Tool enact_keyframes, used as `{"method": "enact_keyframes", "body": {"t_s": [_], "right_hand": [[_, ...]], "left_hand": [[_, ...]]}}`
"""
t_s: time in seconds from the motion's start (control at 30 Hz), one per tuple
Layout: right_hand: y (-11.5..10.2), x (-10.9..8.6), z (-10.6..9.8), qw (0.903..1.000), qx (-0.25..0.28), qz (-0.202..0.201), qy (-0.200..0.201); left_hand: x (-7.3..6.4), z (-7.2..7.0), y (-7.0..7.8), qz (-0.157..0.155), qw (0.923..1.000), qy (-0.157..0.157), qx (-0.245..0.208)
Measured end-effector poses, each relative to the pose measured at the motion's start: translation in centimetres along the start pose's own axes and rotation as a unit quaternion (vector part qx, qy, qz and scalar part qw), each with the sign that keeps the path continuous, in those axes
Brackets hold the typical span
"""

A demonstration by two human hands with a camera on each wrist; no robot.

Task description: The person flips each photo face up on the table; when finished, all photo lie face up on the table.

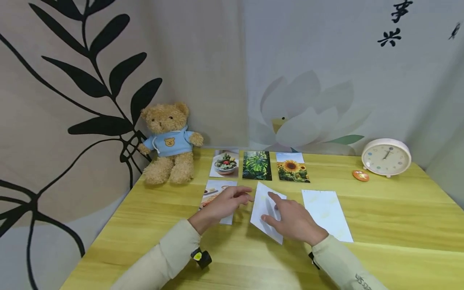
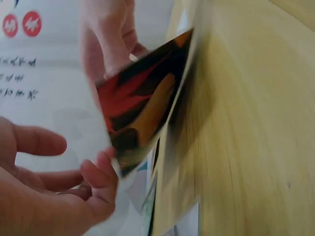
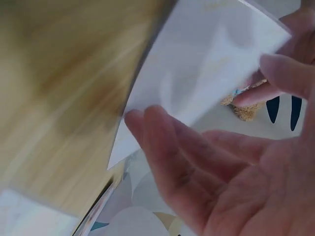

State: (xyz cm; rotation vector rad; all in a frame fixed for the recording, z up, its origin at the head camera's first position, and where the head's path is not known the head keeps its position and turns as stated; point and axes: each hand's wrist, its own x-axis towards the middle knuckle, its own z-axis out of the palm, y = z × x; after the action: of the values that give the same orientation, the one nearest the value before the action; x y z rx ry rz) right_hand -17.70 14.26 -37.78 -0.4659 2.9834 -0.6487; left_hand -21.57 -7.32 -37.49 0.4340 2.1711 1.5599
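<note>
A photo card [image 1: 259, 207] stands tilted above the table, its white back towards the head camera. Its other face, in the left wrist view, carries red and orange shapes on a dark ground [image 2: 140, 105]. My right hand [image 1: 295, 219] holds this card, thumb and fingertips spread across the white back in the right wrist view. On the card's left side is my left hand [image 1: 225, 202], fingers loosely bent, with fingertips at a corner of the card and the thumb apart. Beneath the left forearm and hand, a food photo card [image 1: 228, 218] lies partly hidden.
Along the back lie cards with a bowl of plants [image 1: 225, 163], green leaves [image 1: 257, 165] and sunflowers [image 1: 292, 166]. A white card [image 1: 328, 215] lies face down at right. A teddy bear [image 1: 168, 143] sits at left; a round clock [image 1: 386, 157] and an orange disc [image 1: 360, 175] are at right.
</note>
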Motion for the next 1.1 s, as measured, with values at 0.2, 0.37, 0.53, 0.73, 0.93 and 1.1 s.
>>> {"method": "enact_keyframes", "body": {"t_s": [0.2,0.37,0.53,0.73,0.93,1.1], "right_hand": [[-0.6,1.0,0.1,0.9984,0.038,-0.029,0.03],[-0.8,1.4,-0.1,0.9945,0.078,-0.061,0.036],[-0.5,1.7,-0.4,0.9846,0.166,-0.054,0.003],[0.8,1.5,-0.7,0.9414,0.332,-0.016,-0.055],[1.4,1.6,-1.4,0.9126,0.404,-0.006,-0.063],[1.6,1.7,-1.5,0.904,0.426,0.022,-0.027]], "left_hand": [[0.7,0.0,-0.4,0.027,0.9984,0.016,-0.047],[0.8,0.0,-0.1,0.034,0.998,0.022,-0.049],[0.8,-0.2,0.2,0.034,0.9961,0.008,-0.08],[1.0,0.2,-0.3,0.023,0.9904,-0.028,-0.134],[1.5,0.5,-0.3,0.018,0.9913,-0.029,-0.127],[1.6,0.6,-0.1,0.028,0.9989,-0.012,-0.037]]}}
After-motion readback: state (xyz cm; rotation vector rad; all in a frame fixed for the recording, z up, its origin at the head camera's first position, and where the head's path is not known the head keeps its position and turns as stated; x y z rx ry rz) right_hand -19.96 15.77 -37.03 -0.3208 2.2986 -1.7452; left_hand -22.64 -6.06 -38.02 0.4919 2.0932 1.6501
